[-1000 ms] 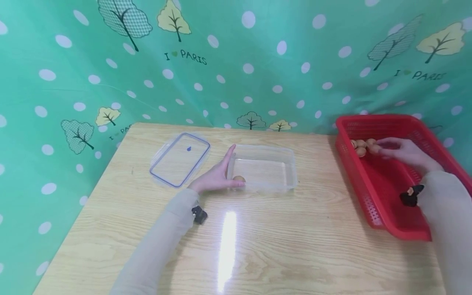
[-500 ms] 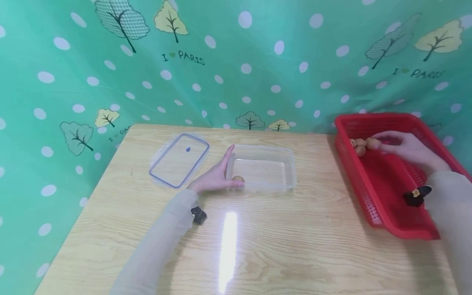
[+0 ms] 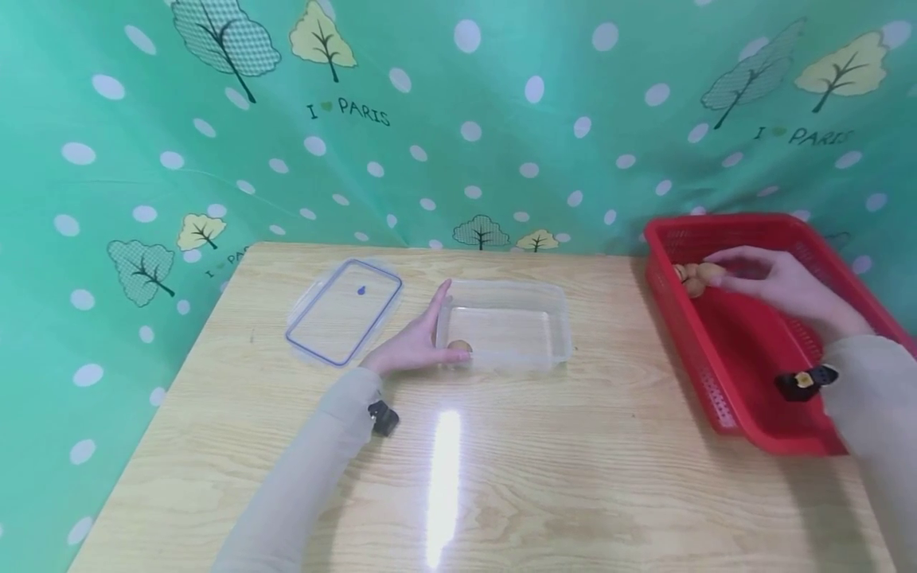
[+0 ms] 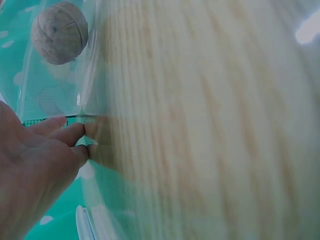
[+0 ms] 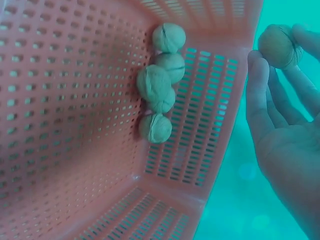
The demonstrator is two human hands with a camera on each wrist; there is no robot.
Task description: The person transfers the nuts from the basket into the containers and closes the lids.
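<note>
My left hand [image 3: 411,346] rests against the left end of a clear plastic container [image 3: 562,326], thumb along the front wall and fingers at the left side. One walnut [image 3: 460,347] lies inside near that corner; it shows large in the left wrist view, where my fingertips touch the clear wall. On the right, my right hand [image 3: 781,286] is over a red plastic basket [image 3: 731,398] and pinches a walnut [image 5: 278,46] between thumb and fingers. Several more walnuts [image 5: 162,85] lie bunched in the basket, partly hidden by the hand in the head view.
A clear lid [image 3: 344,312] with a blue rim lies flat, left of the container. The wooden table [image 3: 573,469] ends at a green patterned cloth [image 3: 430,103] behind and to the left. High basket walls surround the walnuts.
My right hand has drawn back slightly among the walnuts, its fingers now around one of them. The left hand and the container keep their places; the head view shifts a little.
</note>
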